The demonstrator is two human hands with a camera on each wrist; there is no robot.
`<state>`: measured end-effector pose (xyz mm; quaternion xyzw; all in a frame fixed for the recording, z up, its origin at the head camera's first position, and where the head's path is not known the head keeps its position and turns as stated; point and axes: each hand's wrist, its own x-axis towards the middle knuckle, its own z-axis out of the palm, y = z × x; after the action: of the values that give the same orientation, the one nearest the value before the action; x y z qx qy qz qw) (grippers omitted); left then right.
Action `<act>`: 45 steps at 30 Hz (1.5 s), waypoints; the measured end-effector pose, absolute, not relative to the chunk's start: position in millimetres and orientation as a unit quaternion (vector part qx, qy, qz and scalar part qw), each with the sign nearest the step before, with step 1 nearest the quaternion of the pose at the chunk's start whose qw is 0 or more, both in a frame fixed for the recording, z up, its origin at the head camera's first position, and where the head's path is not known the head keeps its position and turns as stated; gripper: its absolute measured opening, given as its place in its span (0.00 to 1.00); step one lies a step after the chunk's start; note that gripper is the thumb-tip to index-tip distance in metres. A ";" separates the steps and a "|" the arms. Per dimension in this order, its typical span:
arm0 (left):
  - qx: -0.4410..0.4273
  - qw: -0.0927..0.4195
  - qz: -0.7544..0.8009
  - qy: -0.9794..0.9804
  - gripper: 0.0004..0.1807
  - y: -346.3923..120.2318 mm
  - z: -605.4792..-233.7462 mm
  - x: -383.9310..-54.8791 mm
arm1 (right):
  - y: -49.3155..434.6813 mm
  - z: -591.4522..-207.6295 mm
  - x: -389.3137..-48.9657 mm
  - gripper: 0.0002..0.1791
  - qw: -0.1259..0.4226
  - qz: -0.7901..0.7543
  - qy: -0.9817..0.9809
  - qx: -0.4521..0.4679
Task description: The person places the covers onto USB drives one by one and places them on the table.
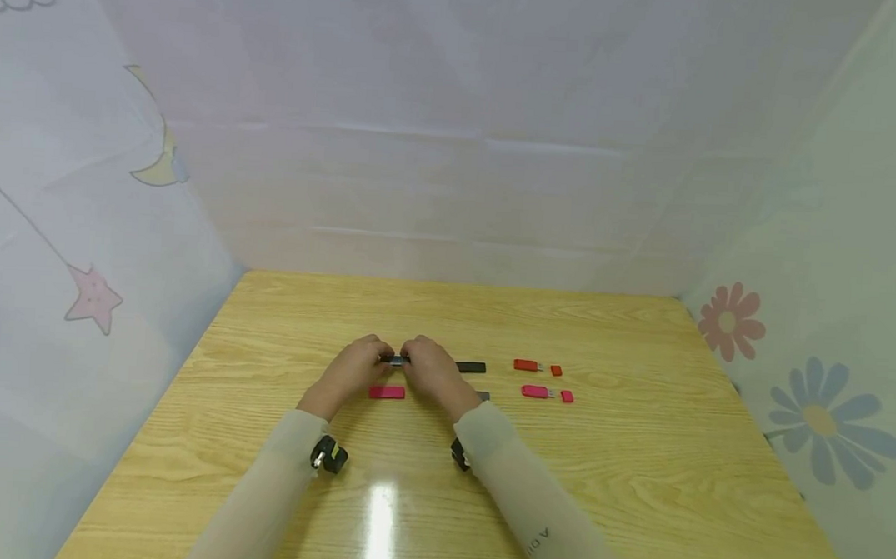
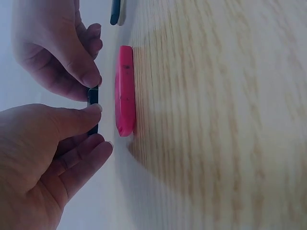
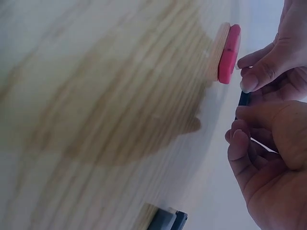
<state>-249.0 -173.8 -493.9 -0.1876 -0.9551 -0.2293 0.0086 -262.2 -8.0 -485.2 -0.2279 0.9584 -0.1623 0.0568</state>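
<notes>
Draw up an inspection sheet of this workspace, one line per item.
Surface: wood-grain table, with a bright glare between the forearms.
Job's things: held black USB stick; pink stick, no connector showing; second black stick; grey stick, partly hidden by the right arm; uncapped red USB stick beside its red cap; uncapped pink USB stick beside its pink cap.
Clutter: nothing seen.
Hands: left hand and right hand both pinch the held black USB stick.
Cables: nothing seen.
Surroundings: pale backdrop with printed decorations.

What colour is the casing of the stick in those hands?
Black; the stick's casing shows best in the left wrist view.
</notes>
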 end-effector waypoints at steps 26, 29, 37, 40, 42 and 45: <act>-0.180 0.005 -0.215 -0.960 0.07 -177.8 -500.2 -254.7 | -20.4 -493.2 -269.0 0.08 0.083 -0.154 0.962 -0.212; -0.181 0.005 -0.209 -0.961 0.07 -178.5 -500.8 -255.1 | -21.2 -494.7 -269.2 0.08 0.081 -0.152 0.962 -0.213; -0.175 0.000 -0.201 -0.964 0.07 -178.3 -501.3 -255.7 | -21.9 -496.9 -269.4 0.08 0.080 -0.144 0.961 -0.224; -0.173 -0.002 -0.197 -0.965 0.07 -177.9 -500.9 -255.9 | -22.2 -497.6 -270.3 0.07 0.080 -0.143 0.961 -0.223; -0.174 -0.003 -0.195 -0.965 0.08 -177.7 -501.0 -256.4 | -22.5 -498.3 -271.1 0.07 0.082 -0.144 0.962 -0.219; -0.176 -0.005 -0.191 -0.966 0.07 -177.4 -501.7 -257.4 | -22.9 -498.9 -272.1 0.07 0.083 -0.143 0.962 -0.217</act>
<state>-257.4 -177.4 -501.7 -0.1756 -0.9658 -0.1909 -0.0049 -272.1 -22.9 -498.9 -0.2174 0.9619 -0.1435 0.0833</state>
